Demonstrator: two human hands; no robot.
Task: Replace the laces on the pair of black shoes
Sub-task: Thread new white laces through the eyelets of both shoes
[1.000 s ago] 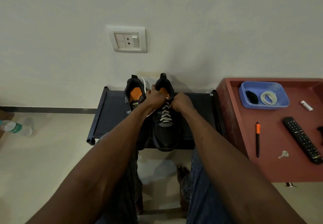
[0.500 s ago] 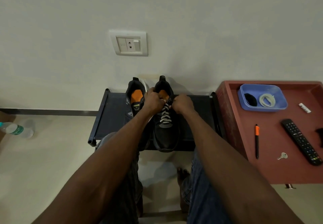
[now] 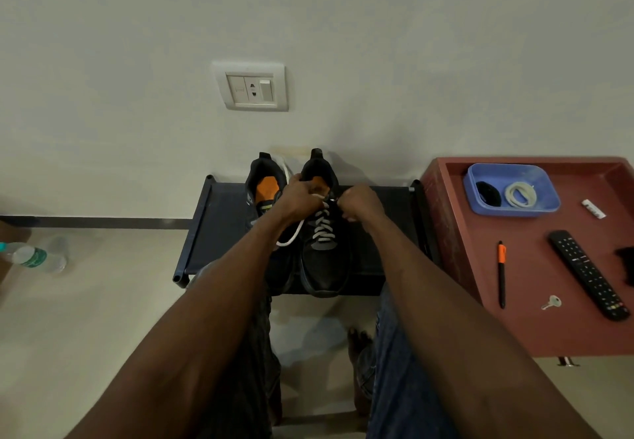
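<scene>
Showing both hands at the top eyelets of the right shoe point(image 3: 324, 257) on the low rack point(image 3: 223, 233). Left hand point(image 3: 300, 196) and right hand point(image 3: 360, 200) each pinch the white lace point(image 3: 322, 224). Being limp, it is probably best gripped near its stiff tip.

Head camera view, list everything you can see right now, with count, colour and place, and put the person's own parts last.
black shoes: two, black with orange insoles, side by side on the rack.
white lace: one, white, threaded up the right-hand shoe, an end trailing at its left.
rack: one, dark, against the wall.
wall socket: one, white, above the shoes.
water bottle: one, clear, on the floor at left.
red table: one, at right.
blue tub: one, on the table, holding a black coil and a white coil.
pen: one, black and orange, on the table.
remote: one, black, on the table.
key: one, silver, on the table.
hands: left hand and right hand, each pinching the lace at the shoe's top.
</scene>
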